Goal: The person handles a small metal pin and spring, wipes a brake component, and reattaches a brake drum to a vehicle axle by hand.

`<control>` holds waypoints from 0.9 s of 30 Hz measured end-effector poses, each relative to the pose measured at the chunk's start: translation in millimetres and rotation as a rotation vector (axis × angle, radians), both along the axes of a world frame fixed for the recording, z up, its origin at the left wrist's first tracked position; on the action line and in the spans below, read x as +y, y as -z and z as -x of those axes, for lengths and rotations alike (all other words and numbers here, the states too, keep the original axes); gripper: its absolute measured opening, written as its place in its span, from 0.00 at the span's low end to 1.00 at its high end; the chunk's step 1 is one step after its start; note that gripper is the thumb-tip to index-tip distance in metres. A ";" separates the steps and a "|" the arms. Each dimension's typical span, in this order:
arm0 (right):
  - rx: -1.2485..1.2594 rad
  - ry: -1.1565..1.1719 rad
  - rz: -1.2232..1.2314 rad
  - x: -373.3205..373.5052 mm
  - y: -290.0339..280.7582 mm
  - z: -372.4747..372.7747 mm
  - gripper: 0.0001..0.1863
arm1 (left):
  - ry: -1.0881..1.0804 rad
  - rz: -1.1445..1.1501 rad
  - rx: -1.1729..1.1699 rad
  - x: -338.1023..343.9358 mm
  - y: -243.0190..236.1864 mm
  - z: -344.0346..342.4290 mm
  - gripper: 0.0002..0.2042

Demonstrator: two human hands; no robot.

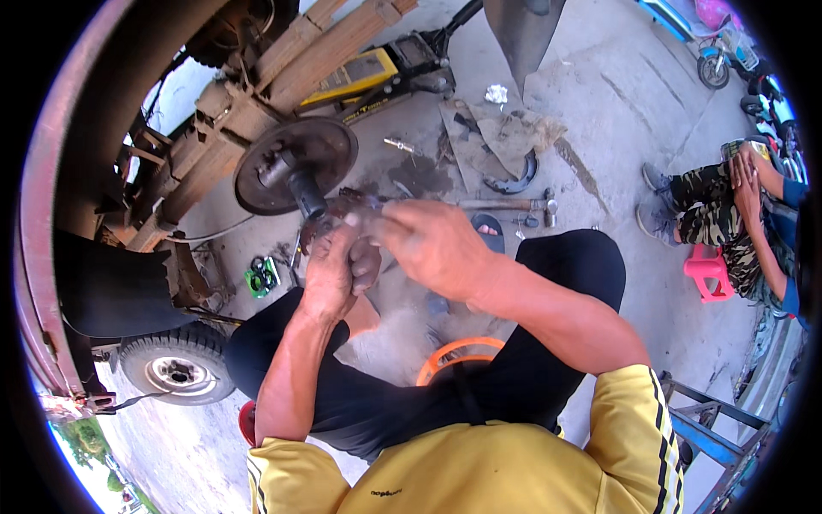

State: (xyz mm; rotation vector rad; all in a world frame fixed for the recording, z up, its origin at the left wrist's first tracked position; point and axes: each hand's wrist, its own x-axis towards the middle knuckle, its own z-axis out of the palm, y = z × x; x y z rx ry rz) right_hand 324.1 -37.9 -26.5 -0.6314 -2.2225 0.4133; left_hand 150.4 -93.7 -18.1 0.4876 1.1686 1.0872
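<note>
Both our hands meet in front of the axle. Left hand (336, 272): fingers curled tight around a small dark, greasy metal part (330, 224), which sits between the two hands, just below the axle spindle (304, 190). Right hand (432, 244): fingers pinched closed on the upper end of the same part, thumb and forefinger touching it; the exact shape of the part is hidden by our fingers.

Just behind the hands: a rusty round backing plate (330, 146) with the spindle sticking out toward us, fixed to the vehicle frame (201, 167). A yellow floor jack (368, 77) stands beyond it beside wooden blocks (317, 43).

On the concrete ground: a hammer (505, 204) to the right of our hands, a curved brake shoe (518, 178) near flattened cardboard (505, 133), green-packaged rings (261, 276) at left. A wheel (177, 367) lies lower left. An orange ring (454, 353) shows between our knees.

At far right, well apart, another person (736, 223) sits on a pink stool (706, 272).
</note>
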 end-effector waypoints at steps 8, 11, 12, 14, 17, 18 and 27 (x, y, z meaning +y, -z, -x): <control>0.061 -0.064 0.187 -0.6 1.7 0.1 0.08 | 0.006 0.034 0.040 3.4 3.0 4.3 0.16; 0.027 -0.048 0.235 0.0 -0.2 -4.1 0.08 | -0.060 0.016 0.134 3.5 1.1 -4.3 0.19; 0.019 -0.035 0.271 1.3 -0.8 -5.4 0.08 | -0.090 0.015 0.169 3.0 -0.1 -7.7 0.20; 0.004 -0.018 0.308 4.5 -3.9 -9.5 0.08 | 0.046 -0.235 0.269 1.2 5.5 -0.2 0.19; -0.010 -0.023 0.258 6.0 -6.0 -9.9 0.08 | -0.025 -0.442 0.512 -1.9 14.5 -6.8 0.15; -0.015 -0.022 0.201 5.2 -2.4 -9.1 0.08 | -0.018 -0.405 0.499 -1.8 14.7 -4.5 0.15; 0.154 0.031 0.324 11.1 -0.2 -2.3 0.07 | 0.209 -0.091 0.611 13.8 58.8 29.6 0.12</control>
